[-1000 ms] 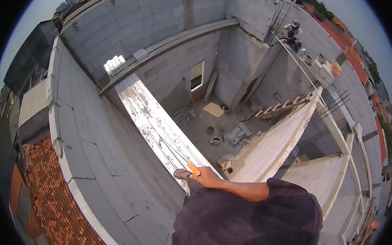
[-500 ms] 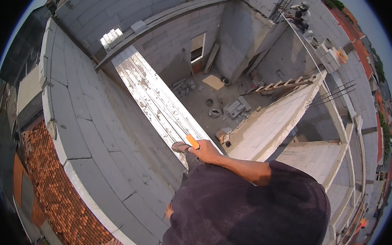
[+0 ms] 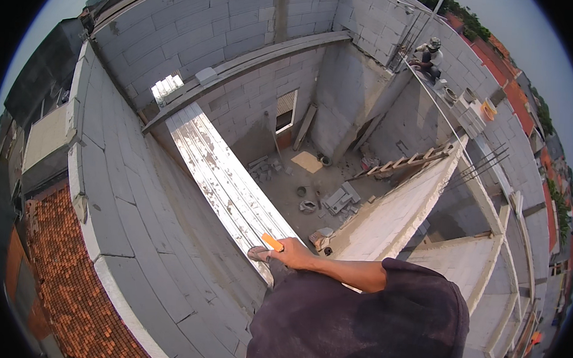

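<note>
My right hand is closed around a short, flat orange piece with a squared end. The rest of that piece is hidden in my fist, so its kind does not show. Just under the hand, my sandaled foot stands on a long ribbed metal sheet, whitish with flaked patches. The sheet spans the open room towards a concrete beam. My left hand is out of sight behind my dark shirt.
A drop opens right of the sheet, down to a floor with loose blocks and a wooden ladder. A block wall runs along the left, above a tiled roof. Another person crouches on the far right wall.
The view has tilted up and shifted, so my right hand sits lower in it, still gripping the orange piece. A bit of my left hand showed earlier and has gone from view.
</note>
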A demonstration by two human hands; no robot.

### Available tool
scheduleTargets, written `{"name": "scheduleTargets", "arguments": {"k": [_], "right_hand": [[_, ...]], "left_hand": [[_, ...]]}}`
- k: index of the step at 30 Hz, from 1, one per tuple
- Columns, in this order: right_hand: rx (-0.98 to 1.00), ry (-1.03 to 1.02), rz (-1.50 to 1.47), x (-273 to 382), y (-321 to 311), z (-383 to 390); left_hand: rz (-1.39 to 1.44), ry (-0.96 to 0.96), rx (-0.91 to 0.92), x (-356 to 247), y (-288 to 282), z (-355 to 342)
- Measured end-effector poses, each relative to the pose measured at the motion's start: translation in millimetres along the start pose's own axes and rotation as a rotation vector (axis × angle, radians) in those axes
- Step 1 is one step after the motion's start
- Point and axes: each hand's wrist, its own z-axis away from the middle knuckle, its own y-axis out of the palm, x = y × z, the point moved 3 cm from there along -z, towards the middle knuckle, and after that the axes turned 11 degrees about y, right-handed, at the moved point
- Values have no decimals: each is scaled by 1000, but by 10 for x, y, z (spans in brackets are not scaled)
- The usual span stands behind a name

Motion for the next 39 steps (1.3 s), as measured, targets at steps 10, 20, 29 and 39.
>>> {"name": "scheduleTargets", "arguments": {"k": [10, 20, 29, 39], "right_hand": [[154, 121, -104, 167, 293, -147], [551, 352, -391, 737, 357, 182], [567, 203, -210, 718, 63, 300], [539, 192, -408, 808, 141, 498]], "left_hand": [[413, 74, -258, 66, -294, 103], [580, 894, -117, -2880, -158, 274], [525, 657, 296, -2881, -13, 217], [996, 446, 368, -2912, 72, 24]]}}
